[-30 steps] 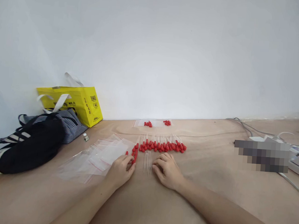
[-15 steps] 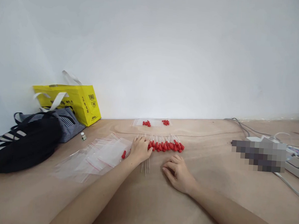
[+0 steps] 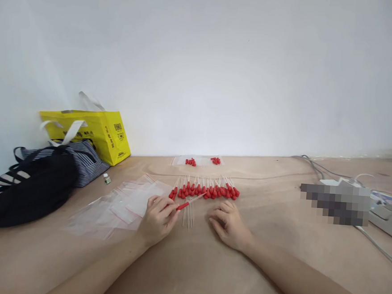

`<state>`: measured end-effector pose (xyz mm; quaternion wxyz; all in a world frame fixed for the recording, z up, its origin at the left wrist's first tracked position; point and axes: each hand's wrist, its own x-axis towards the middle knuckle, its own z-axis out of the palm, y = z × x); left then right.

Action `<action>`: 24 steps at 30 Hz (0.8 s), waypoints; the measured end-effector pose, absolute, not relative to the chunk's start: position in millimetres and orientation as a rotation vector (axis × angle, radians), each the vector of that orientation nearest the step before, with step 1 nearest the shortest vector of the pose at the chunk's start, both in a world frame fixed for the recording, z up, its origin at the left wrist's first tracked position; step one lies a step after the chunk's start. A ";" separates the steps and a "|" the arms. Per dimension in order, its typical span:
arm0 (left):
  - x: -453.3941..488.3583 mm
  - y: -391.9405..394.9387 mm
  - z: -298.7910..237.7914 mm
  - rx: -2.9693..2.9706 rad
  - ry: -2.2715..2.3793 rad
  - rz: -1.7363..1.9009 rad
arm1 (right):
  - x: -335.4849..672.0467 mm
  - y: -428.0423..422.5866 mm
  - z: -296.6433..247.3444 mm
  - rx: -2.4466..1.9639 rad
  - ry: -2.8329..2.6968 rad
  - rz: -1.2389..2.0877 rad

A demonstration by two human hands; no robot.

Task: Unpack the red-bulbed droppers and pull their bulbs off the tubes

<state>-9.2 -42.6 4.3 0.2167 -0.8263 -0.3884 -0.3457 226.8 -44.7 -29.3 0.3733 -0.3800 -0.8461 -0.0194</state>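
Observation:
Between the thumb and fingers of my left hand (image 3: 159,217) is a dropper (image 3: 188,203) with a red rubber bulb. Its clear thin tube points up and to the right. Behind it lies a row of droppers (image 3: 213,192), red bulbs toward me and clear tubes toward the wall. Several loose clear tubes (image 3: 188,218) lie just right of my left hand. My right hand (image 3: 228,223) rests on the table in front of the row, fingers loosely curled with a gap to the thumb, and nothing shows in it.
Clear zip bags (image 3: 121,206) are spread at the left. By the wall lies another clear bag (image 3: 202,160) with red bulbs on it. A small bottle (image 3: 107,178), a black bag (image 3: 32,189) and a yellow bag (image 3: 116,137) stand left. A power strip (image 3: 387,218) and cables are right.
My left hand has drawn back toward me and to the left from the row, and a dropper now shows in its fingers. My right hand has barely moved.

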 end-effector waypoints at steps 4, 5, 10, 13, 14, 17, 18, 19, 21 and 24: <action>-18.0 -52.1 -0.8 -2.344 -0.855 -1.022 | 223.3 -42.7 -25.0 -0.901 -2.138 -0.158; -16.8 -52.0 -1.2 -2.353 -0.800 -1.025 | 221.8 -42.1 -23.7 -0.880 -2.148 -0.196; -6.6 -49.5 -0.7 -2.380 -0.655 -0.988 | 215.2 -36.3 -23.6 -0.788 -2.187 -0.320; -4.0 -48.6 -0.6 -2.388 -0.648 -0.990 | 213.0 -32.3 -26.9 -0.809 -2.202 -0.318; -3.4 -48.2 -0.7 -2.400 -0.668 -0.984 | 212.3 -31.2 -27.8 -0.824 -2.211 -0.313; 0.3 -46.1 -1.0 -2.450 -0.794 -0.933 | 210.0 -28.4 -30.2 -0.844 -2.209 -0.322; 2.2 -45.0 -1.3 -2.464 -0.838 -0.913 | 209.0 -27.5 -31.0 -0.835 -2.196 -0.337; 4.5 -43.7 -1.8 -2.474 -0.870 -0.898 | 208.1 -26.7 -31.8 -0.819 -2.182 -0.356; 9.2 -41.0 -2.9 -2.485 -0.903 -0.885 | 206.3 -25.1 -33.4 -0.779 -2.160 -0.398; 14.6 -37.5 -5.0 -2.489 -0.901 -0.901 | 204.4 -23.6 -34.7 -0.737 -2.139 -0.462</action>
